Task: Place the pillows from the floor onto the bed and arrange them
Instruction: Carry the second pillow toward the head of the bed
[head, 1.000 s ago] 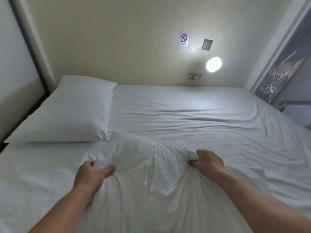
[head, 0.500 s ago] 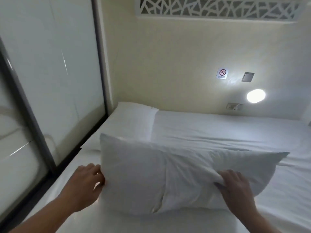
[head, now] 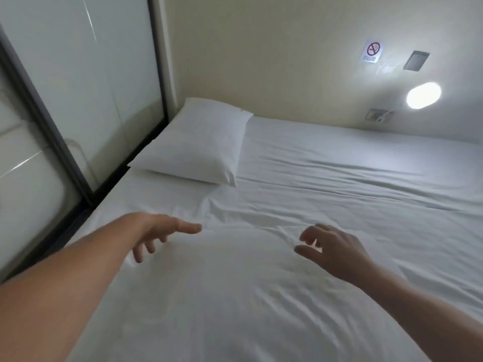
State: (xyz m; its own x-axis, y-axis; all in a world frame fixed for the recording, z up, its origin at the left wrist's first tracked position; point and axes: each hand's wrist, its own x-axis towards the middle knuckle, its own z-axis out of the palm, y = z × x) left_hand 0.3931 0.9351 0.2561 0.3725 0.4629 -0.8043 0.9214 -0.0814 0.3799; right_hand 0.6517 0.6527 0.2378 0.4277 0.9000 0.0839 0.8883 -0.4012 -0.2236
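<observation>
One white pillow (head: pixel 198 145) lies flat in the bed's far left corner, against the cream wall. A second white pillow (head: pixel 235 296) lies flat on the white bed (head: pixel 366 184) right in front of me, and its edges blend into the sheet. My left hand (head: pixel 159 236) hovers at this pillow's far left corner, fingers apart, holding nothing. At the far right part of the same pillow my right hand (head: pixel 332 249) is also open and empty. Whether the fingers touch the fabric I cannot tell.
A glossy panel wall with a dark frame (head: pixel 65 158) runs along the bed's left side. On the far wall are a no-smoking sign (head: pixel 372 51), a grey switch plate (head: pixel 416 60), a lit round lamp (head: pixel 423 95) and a socket (head: pixel 379 115).
Half a second ago both hands held the second pillow upright by its sides. It now lies flat on the bed and both hands have let go and opened.
</observation>
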